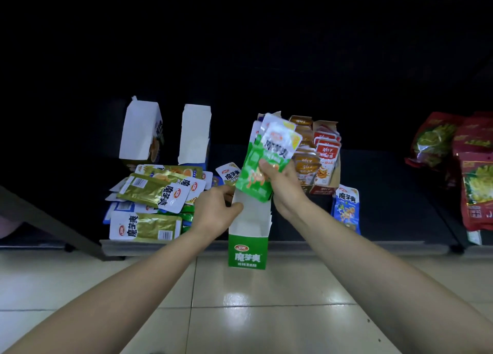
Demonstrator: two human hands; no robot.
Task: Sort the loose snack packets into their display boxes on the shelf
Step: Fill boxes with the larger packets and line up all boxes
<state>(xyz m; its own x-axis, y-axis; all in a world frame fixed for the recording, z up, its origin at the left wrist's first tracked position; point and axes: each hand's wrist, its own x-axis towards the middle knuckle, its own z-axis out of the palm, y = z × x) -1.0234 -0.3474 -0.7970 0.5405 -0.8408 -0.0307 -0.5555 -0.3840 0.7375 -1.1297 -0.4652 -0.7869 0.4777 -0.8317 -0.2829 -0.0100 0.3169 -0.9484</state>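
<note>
The right hand (282, 182) is clamped on a fan of green packets (256, 177), thumb across their fronts, just above the open green box (248, 249). The left hand (216, 209) pinches the box's left wall, steadying it at the front edge of the shelf (346, 247). The step looks like loading; next, the bunch probably needs squaring and lowering upright into the mouth. Gold packets (154, 191) lie heaped at the front left, and 1 blue packet (346, 207) lies to the box's right.
</note>
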